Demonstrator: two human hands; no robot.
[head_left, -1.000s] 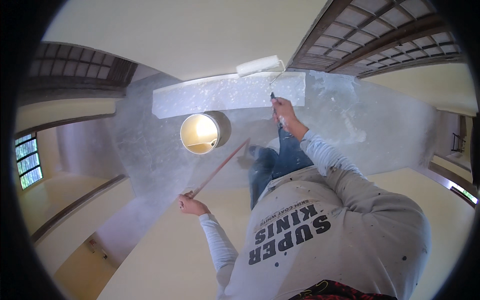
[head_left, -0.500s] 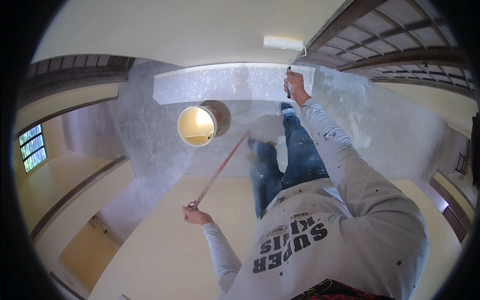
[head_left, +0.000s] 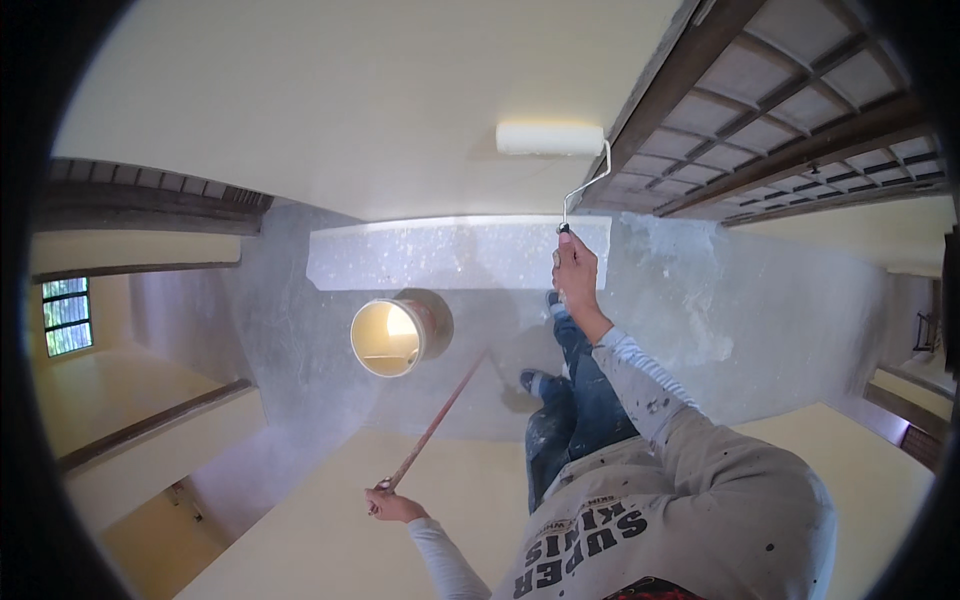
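Observation:
My right hand [head_left: 575, 272] is closed round the dark handle of a paint roller [head_left: 552, 139]. The roller's white sleeve lies against the pale cream wall [head_left: 330, 110], near the wall's right edge, and its bent wire frame runs down to my fist. On the left, my left hand [head_left: 394, 504] grips the upper end of a long reddish pole [head_left: 435, 423], which slants down toward the floor. Between my hands and farther off stands a bucket [head_left: 430, 330] with pale yellow paint in its bottom.
A paint-spattered pale sheet [head_left: 400, 262] lies along the foot of the wall on the grey floor [head_left: 690, 370]. Dark wooden framework with panes [head_left: 770, 90] borders the wall on the right. A barred window [head_left: 66, 316] shows at far left.
My view has tilted up, so wall, bucket and sheet sit lower in it. My right arm reaches farther up with the roller. My left foot has stepped closer to the right one.

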